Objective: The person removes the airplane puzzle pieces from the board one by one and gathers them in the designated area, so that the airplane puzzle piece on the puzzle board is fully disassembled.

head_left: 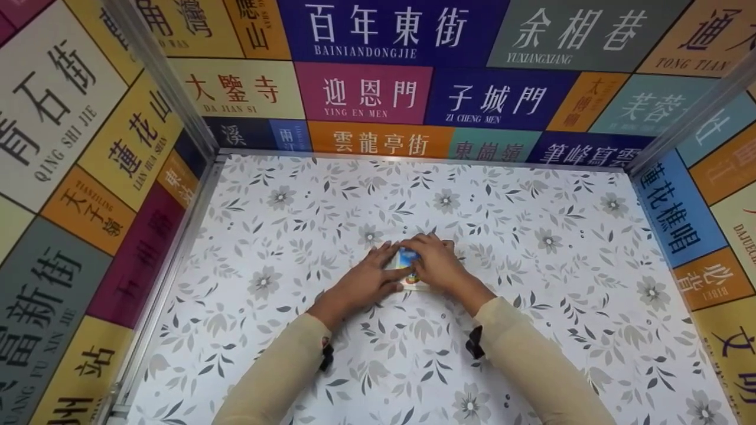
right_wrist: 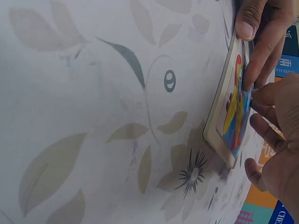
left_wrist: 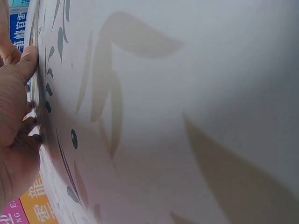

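Board (head_left: pixel 407 257), small and brightly pictured, lies mid-table between my left hand (head_left: pixel 369 280) and right hand (head_left: pixel 440 262) in the head view; uneven pressure could skid it over the flowered tabletop (head_left: pixel 331 195), walled by lettered panels (head_left: pixel 363 94). Left wrist: my thumb (left_wrist: pixel 29 59) rests at the edge, unwrapped. Right wrist: my right fingers (right_wrist: pixel 265 95) touch the picture, perhaps pinching, I can't tell; crossing fingers might jog it.

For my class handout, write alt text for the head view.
A person's left hand and right hand both touch a small, colourful board on a white, floral-patterned tabletop. Panels bearing Chinese characters and Latin letters line its far, left and right sides.
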`<state>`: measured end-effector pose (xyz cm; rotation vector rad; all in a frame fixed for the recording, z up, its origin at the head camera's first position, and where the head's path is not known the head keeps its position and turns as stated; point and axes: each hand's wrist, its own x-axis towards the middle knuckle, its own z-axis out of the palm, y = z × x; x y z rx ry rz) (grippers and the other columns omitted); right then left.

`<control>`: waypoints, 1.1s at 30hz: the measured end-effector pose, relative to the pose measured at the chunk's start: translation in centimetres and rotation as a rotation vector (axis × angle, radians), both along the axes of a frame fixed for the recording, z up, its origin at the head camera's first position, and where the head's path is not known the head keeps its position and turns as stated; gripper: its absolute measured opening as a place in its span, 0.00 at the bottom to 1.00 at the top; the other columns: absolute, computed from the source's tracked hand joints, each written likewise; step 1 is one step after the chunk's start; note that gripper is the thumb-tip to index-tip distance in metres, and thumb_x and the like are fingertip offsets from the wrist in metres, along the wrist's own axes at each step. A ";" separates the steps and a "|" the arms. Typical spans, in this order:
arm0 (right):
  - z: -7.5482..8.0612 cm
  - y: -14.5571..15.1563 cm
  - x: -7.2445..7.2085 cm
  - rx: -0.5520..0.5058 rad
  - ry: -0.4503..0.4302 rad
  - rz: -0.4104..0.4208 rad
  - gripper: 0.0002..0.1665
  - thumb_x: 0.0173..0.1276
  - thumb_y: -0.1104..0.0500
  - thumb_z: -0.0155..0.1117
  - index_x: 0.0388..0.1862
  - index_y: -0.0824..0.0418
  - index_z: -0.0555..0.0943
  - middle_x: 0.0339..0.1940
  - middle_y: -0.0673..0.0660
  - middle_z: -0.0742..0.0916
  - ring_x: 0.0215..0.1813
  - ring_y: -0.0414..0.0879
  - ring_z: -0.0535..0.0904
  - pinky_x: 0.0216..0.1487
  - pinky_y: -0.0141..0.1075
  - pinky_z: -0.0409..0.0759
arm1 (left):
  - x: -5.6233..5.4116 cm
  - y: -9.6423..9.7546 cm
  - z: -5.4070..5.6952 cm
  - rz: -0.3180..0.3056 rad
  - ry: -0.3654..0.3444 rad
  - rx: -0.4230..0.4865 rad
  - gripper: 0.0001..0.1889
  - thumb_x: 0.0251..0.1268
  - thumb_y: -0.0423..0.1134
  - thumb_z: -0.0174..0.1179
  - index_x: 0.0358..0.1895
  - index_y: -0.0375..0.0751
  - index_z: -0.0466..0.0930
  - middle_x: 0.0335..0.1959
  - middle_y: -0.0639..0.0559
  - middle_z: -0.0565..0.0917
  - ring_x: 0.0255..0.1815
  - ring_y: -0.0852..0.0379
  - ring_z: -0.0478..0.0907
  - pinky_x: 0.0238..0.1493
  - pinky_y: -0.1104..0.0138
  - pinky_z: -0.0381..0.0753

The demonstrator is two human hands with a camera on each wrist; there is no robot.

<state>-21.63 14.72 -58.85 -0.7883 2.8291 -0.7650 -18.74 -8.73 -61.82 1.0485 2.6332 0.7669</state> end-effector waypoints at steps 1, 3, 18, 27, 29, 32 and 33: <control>0.0 0.0 0.0 -0.002 -0.008 -0.001 0.28 0.77 0.66 0.67 0.75 0.56 0.83 0.66 0.61 0.87 0.68 0.65 0.81 0.63 0.71 0.74 | 0.0 0.0 0.0 -0.001 0.003 0.005 0.27 0.88 0.52 0.56 0.83 0.56 0.74 0.93 0.36 0.50 0.94 0.32 0.46 0.92 0.37 0.48; 0.1 -0.1 -0.1 -0.005 -0.010 0.003 0.28 0.78 0.67 0.66 0.74 0.58 0.83 0.65 0.62 0.87 0.67 0.65 0.81 0.64 0.69 0.78 | 0.0 0.0 -0.1 -0.004 0.010 0.013 0.27 0.88 0.52 0.56 0.83 0.56 0.74 0.93 0.36 0.50 0.94 0.32 0.46 0.92 0.36 0.48; -0.4 -0.3 -0.3 -0.068 0.030 0.055 0.34 0.65 0.77 0.68 0.70 0.61 0.86 0.57 0.63 0.85 0.59 0.64 0.84 0.66 0.60 0.83 | 0.1 -0.1 -0.1 -0.011 0.031 0.064 0.26 0.86 0.50 0.59 0.81 0.52 0.77 0.92 0.36 0.53 0.93 0.30 0.48 0.92 0.36 0.50; -0.3 -0.4 -0.2 -0.068 0.006 0.036 0.32 0.67 0.77 0.69 0.68 0.59 0.85 0.59 0.63 0.83 0.62 0.64 0.82 0.69 0.61 0.81 | 0.1 0.0 -0.3 -0.005 0.031 0.067 0.26 0.86 0.49 0.60 0.80 0.52 0.78 0.93 0.38 0.53 0.93 0.31 0.48 0.92 0.37 0.50; -0.3 -0.4 -0.2 -0.070 0.014 0.035 0.31 0.66 0.77 0.70 0.68 0.60 0.86 0.59 0.63 0.83 0.62 0.64 0.82 0.68 0.61 0.81 | 0.1 0.0 -0.3 -0.001 0.034 0.064 0.25 0.86 0.49 0.60 0.80 0.52 0.78 0.93 0.38 0.54 0.93 0.31 0.49 0.92 0.37 0.51; -0.3 -0.4 -0.1 -0.072 0.030 0.032 0.30 0.64 0.77 0.71 0.65 0.60 0.86 0.59 0.63 0.83 0.62 0.65 0.82 0.68 0.61 0.81 | 0.1 0.0 -0.3 0.003 0.038 0.063 0.25 0.86 0.48 0.60 0.80 0.52 0.78 0.92 0.37 0.54 0.93 0.31 0.49 0.91 0.37 0.52; -0.3 -0.4 -0.1 -0.074 0.033 0.030 0.29 0.64 0.77 0.72 0.64 0.60 0.87 0.59 0.63 0.83 0.62 0.64 0.82 0.68 0.61 0.82 | 0.0 0.0 -0.3 0.005 0.039 0.061 0.25 0.86 0.48 0.60 0.80 0.52 0.78 0.92 0.38 0.55 0.93 0.31 0.49 0.91 0.37 0.53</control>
